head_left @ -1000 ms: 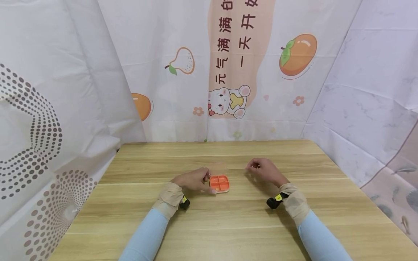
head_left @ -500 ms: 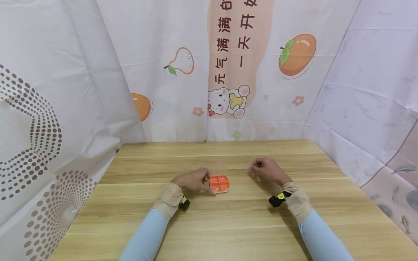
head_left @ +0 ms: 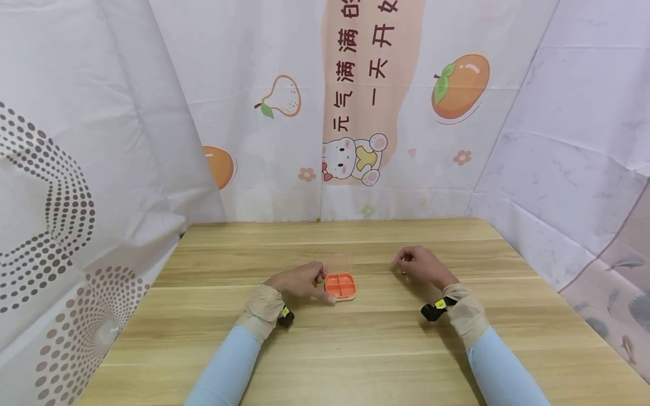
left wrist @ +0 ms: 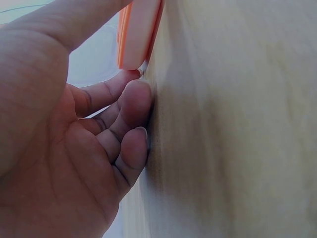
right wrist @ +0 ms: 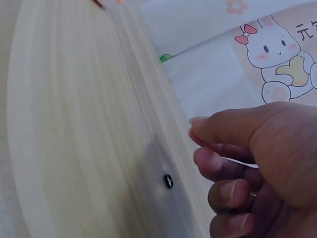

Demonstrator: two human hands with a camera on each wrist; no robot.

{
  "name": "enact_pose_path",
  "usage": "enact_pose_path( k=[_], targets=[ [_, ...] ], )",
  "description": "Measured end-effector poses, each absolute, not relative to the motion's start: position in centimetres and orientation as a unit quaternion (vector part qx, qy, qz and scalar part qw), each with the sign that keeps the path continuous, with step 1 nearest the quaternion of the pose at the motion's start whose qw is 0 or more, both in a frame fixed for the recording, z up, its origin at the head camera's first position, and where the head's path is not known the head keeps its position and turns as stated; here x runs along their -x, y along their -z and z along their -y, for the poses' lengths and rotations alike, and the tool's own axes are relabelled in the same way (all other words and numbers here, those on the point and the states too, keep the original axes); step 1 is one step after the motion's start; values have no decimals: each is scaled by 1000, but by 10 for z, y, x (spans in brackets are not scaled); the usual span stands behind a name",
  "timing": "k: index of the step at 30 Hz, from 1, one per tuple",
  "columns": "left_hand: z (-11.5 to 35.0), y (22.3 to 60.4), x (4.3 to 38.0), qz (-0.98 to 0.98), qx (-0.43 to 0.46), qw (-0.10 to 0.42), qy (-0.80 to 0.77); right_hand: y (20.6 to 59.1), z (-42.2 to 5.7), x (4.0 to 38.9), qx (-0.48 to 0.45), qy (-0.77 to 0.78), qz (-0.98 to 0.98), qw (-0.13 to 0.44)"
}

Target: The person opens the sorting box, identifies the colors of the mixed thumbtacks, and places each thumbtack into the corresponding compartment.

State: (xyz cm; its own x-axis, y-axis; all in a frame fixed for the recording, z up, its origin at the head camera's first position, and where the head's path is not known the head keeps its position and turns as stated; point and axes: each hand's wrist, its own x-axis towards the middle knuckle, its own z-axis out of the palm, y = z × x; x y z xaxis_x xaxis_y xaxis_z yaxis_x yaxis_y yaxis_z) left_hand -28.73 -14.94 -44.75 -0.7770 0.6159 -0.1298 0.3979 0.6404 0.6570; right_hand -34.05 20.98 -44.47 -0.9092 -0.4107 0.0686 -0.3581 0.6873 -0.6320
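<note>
1. Left hand (head_left: 299, 280) pinches the orange four-compartment box (head_left: 341, 286) at its left side between thumb and index finger, the other fingers curled low by the bench (head_left: 325, 361).
2. On the bench, near its middle, the box sits flat with its clear lid (head_left: 338, 261) laid back on the far side (something tiny and pale shows in the near left compartment, too small to identify).
3. Right hand (head_left: 424, 266) hovers to the right of the box, well apart from it, with loosely curled fingers and the thumb tip close to the index fingertip.
4. Near those fingertips, but apart from them, a small dark bead (right wrist: 169, 181) with a pale star-like mark lies on the bench in the hand's shadow.
5. Behind the bench hangs a printed curtain (head_left: 274, 152).
</note>
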Motion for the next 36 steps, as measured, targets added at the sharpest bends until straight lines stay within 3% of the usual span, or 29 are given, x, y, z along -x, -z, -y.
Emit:
enact_pose_path(
  k=[7, 18, 26, 36],
  targets=[
    [150, 449, 284, -889, -282, 173, -318, 447, -214, 342, 205, 330, -919, 67],
    [150, 448, 284, -885, -284, 175, -325, 443, -224, 341, 204, 315, -925, 61],
    [151, 447, 284, -886, -281, 174, -326, 441, -227, 339, 176, 332, -920, 112],
    [149, 446, 285, -887, -284, 171, -323, 439, -229, 336, 157, 339, -922, 105]
  ],
)
